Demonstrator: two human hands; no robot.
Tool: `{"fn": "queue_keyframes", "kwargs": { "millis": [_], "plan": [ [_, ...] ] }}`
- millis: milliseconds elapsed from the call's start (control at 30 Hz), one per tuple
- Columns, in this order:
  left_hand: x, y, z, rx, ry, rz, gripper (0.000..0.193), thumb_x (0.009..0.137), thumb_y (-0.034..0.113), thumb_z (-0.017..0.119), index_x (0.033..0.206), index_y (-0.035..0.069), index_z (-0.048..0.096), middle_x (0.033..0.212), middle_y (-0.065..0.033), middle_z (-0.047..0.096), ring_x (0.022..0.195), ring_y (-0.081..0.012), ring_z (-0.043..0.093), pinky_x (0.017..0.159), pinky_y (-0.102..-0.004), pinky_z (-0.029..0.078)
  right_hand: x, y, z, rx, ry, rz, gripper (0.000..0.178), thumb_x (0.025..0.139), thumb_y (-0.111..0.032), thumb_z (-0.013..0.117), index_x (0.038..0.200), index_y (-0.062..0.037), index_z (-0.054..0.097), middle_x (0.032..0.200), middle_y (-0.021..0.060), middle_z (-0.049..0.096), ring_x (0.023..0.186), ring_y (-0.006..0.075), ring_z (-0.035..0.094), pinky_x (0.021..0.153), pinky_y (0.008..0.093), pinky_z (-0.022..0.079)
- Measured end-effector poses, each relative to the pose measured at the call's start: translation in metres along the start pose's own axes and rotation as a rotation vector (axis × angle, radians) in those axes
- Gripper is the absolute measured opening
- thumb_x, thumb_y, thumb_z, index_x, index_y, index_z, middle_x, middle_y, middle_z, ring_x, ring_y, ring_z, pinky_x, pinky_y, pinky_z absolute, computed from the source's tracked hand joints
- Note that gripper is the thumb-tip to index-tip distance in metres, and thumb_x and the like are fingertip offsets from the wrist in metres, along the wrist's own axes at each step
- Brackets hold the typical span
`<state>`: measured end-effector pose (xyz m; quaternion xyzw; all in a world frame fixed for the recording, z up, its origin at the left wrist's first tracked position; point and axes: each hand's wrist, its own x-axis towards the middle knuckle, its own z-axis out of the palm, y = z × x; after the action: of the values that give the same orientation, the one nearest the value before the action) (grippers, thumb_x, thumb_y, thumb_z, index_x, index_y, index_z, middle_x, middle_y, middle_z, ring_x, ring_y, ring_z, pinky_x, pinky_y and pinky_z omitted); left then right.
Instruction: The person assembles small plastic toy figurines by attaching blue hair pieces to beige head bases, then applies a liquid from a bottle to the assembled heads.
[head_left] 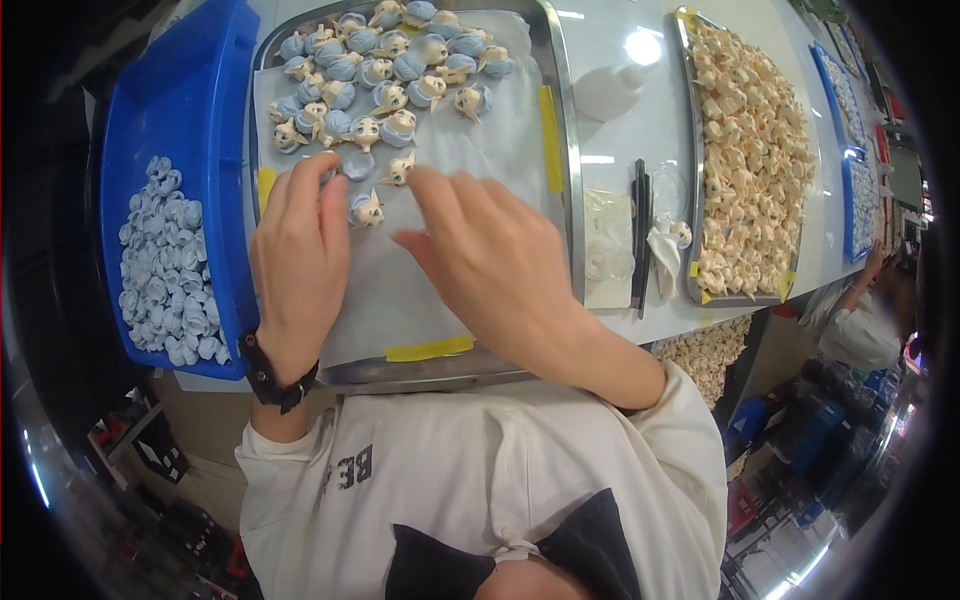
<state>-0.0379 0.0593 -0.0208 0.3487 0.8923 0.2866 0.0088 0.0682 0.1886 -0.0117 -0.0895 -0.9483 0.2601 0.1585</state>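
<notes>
My left hand (300,235) is over the left part of a lined metal tray (566,120), thumb and fingers closed at a pale blue doll hair piece (357,165). My right hand (495,255) hovers over the tray's middle, its thumb apart from its bent fingers. Right by its fingertips is a small cream doll head (400,169) with a painted face and pointed ears. Between the hands lies another doll head (367,208). Several doll heads with blue hair (375,72) stand grouped at the tray's far side.
On the left, a blue bin (180,90) holds pale blue hair pieces (170,270). A tray of bare cream heads (745,160) stands right. Between them are a white bottle (608,92), a black tool (641,230) and a white cloth (665,255). Another person (865,325) sits far right.
</notes>
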Motion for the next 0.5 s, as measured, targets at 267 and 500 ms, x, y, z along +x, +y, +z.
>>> {"fn": "queue_keyframes", "kwargs": {
  "millis": [267,500],
  "plan": [
    [0.015,-0.009,0.0,0.093,-0.131,-0.024,0.021,0.081,0.014,0.059,0.1,0.004,0.062,0.085,-0.0146,0.061,0.076,-0.0325,0.058,0.065,-0.0388,0.046,0.028,0.006,0.034,-0.198,-0.072,0.088,0.029,0.074,-0.02,0.068,0.086,-0.0044,0.047,0.074,0.0083,0.056,0.069,0.0247,0.06,0.054,0.0334,0.048],
    [0.014,-0.015,0.0,-0.02,-0.148,-0.095,0.017,0.077,0.016,0.064,0.09,0.004,0.065,0.08,-0.0116,0.062,0.069,-0.0274,0.058,0.06,-0.0362,0.045,0.022,0.011,0.022,-0.041,0.072,-0.038,0.02,0.073,-0.014,0.065,0.079,-0.0043,0.049,0.072,0.0096,0.056,0.068,0.0252,0.06,0.054,0.033,0.05]
  ]
}}
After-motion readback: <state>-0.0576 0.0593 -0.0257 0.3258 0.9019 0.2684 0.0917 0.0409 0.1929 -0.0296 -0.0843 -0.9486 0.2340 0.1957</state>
